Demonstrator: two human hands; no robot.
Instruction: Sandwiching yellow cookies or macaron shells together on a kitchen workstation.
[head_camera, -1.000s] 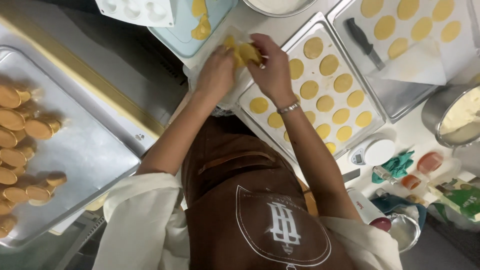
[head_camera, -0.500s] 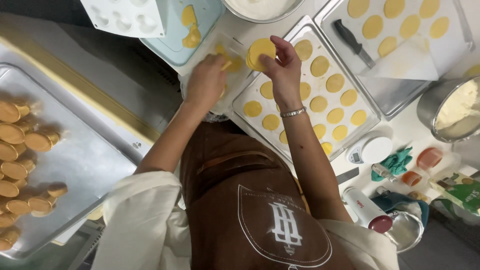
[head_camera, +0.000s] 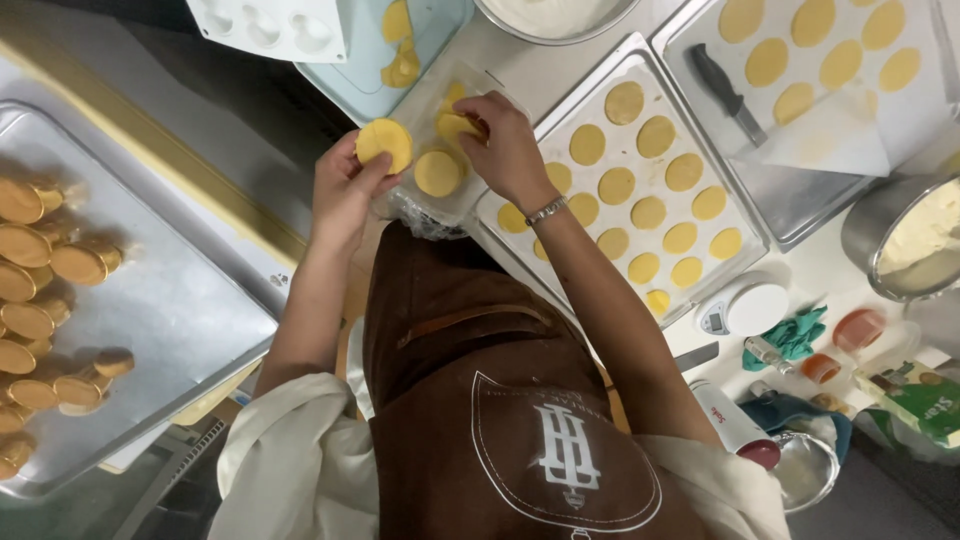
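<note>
Left hand (head_camera: 345, 190) pinches a yellow dough disc (head_camera: 384, 142) above the clear tray (head_camera: 425, 205)'s left edge; right hand (head_camera: 505, 150) fingers closed on another disc (head_camera: 455, 125). Thin dough could tear or smear if squeezed.

A tray of filled shells (head_camera: 60, 330) is set at the left of the frame. At upper centre, a dough disc (head_camera: 384, 141) is held in the left hand (head_camera: 345, 190), just left of the right hand (head_camera: 505, 150). To their right, a tray of discs (head_camera: 640, 200) is laid on the counter (head_camera: 830, 270), with a scale (head_camera: 745, 305) below it.
</note>
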